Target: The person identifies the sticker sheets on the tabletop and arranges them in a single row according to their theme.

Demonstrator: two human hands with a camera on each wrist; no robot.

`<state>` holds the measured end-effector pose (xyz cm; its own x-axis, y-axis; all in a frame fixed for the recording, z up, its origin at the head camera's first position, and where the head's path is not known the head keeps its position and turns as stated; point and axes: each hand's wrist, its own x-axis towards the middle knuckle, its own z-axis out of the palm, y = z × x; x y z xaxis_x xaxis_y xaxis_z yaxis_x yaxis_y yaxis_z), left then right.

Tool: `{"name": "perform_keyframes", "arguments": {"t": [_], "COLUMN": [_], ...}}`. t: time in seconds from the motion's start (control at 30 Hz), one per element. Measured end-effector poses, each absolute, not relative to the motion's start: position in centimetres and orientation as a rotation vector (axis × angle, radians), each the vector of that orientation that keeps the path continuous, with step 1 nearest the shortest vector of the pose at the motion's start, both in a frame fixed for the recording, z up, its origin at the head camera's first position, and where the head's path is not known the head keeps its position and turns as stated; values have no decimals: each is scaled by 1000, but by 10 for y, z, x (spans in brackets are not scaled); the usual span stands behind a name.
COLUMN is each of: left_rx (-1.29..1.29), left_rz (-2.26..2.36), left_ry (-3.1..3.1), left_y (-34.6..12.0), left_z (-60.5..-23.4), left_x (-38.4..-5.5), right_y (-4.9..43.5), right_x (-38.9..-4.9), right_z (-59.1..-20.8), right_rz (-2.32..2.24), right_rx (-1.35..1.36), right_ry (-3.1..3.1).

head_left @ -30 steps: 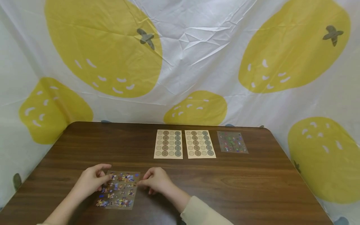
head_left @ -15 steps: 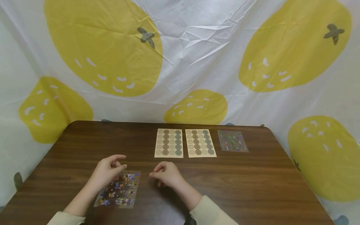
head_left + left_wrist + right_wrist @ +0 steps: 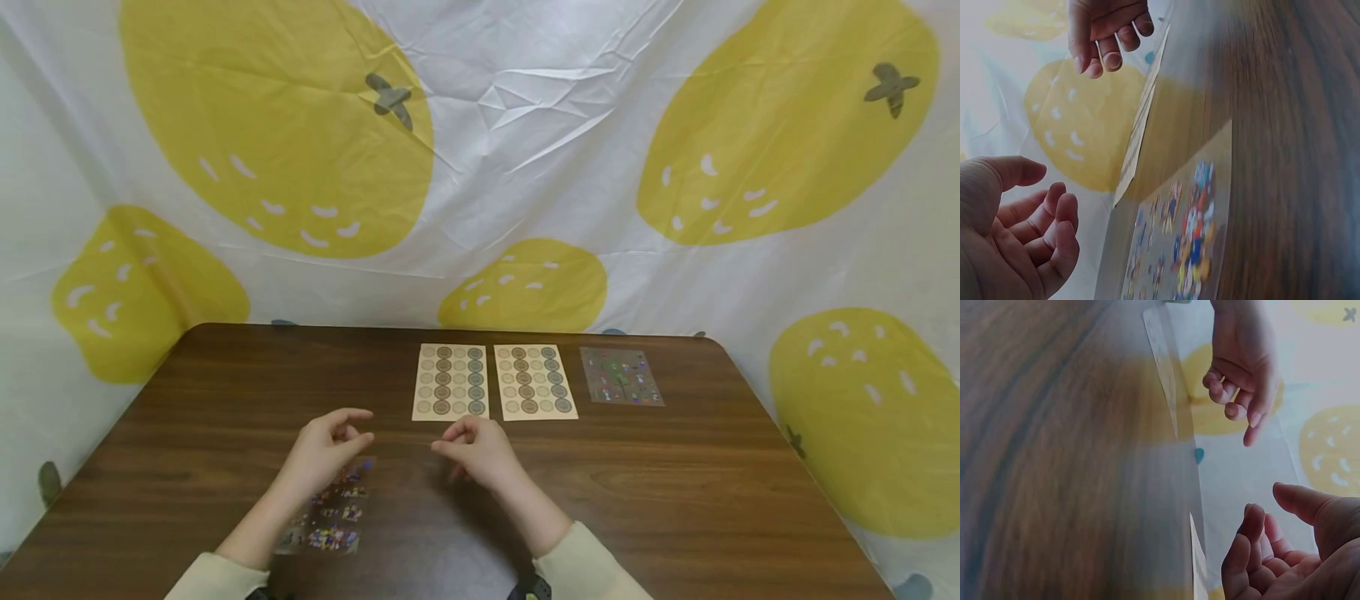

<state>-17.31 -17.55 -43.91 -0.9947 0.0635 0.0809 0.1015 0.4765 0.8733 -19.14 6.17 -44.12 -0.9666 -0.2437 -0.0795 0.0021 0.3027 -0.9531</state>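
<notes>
A clear sticker sheet (image 3: 333, 537) with small colourful figures lies at the left front of the table, partly covered by my left forearm and hand in the head view. My left hand (image 3: 327, 450) hovers above its upper part, thumb and forefinger apart, nothing between them. Across a short gap, my right hand (image 3: 483, 454) faces it with fingers loosely bent and nothing held. In the left wrist view the printed sheet (image 3: 1194, 244) is lying flat below my left hand (image 3: 1022, 231). From the right wrist, my right thumb and fingertips (image 3: 1252, 519) appear separated.
Two cream sheets of round stickers, the left one (image 3: 450, 383) and the right one (image 3: 535, 383), lie side by side at the back of the brown table (image 3: 675, 492). Right of them is another clear sticker sheet (image 3: 622, 377). A lemon-patterned cloth (image 3: 517, 200) hangs behind.
Both hands have left the figure sticker sheet and moved right and farther back. The right fingers were at its right edge and the left ones at its upper left. The sheet now lies released.
</notes>
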Motion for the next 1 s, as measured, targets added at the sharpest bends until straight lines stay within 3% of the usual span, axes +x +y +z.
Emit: {"name": "perform_keyframes", "arguments": {"t": [1.0], "left_rx": [-231], "left_rz": [-1776], "left_ry": [-2480], "left_y": [-102], "left_z": [-435], "left_x": [-199], "right_y": [142], "right_x": [-195], "right_z": [-414], "right_rz": [-1886], "right_rx": [-7], "right_ry": [2513]}}
